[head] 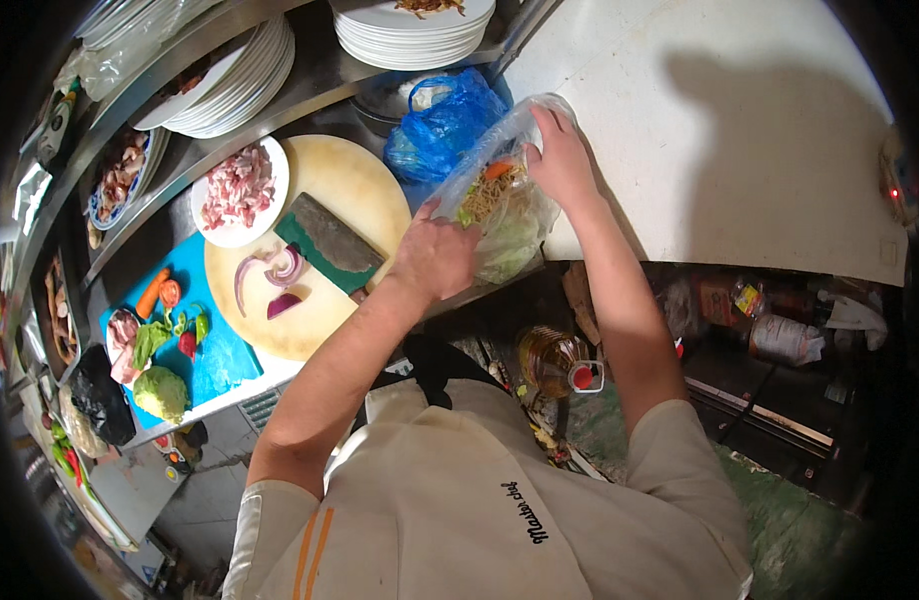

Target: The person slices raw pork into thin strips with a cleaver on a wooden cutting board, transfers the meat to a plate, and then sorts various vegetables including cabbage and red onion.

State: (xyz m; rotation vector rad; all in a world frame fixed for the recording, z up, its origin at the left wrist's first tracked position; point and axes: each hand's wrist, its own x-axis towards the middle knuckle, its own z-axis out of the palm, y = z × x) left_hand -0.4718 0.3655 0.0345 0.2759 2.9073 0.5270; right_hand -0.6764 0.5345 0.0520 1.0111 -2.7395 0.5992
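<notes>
A clear plastic bag (504,232) holding noodles, a piece of carrot and leafy greens lies on the counter before me. With its fingers bent, my left hand (438,251) grips the bag's near-left edge. My right hand (561,157) is on the bag's far-right rim, thumb apart from the fingers; whether it pinches the film is unclear. Left of the bag, a cleaver (332,240) with a dark blade and green area lies on a round cutting board (369,169), beside sliced red onion (283,304). A white plate of chopped raw meat (238,187) overlaps the board.
A blue plastic bag (444,139) sits behind the clear bag. On the left, a blue cutting board (223,360) bears a carrot, peppers and a lettuce (161,394). Stacked white plates (414,37) stand on the steel shelf. An oil jug (553,360) is below the counter.
</notes>
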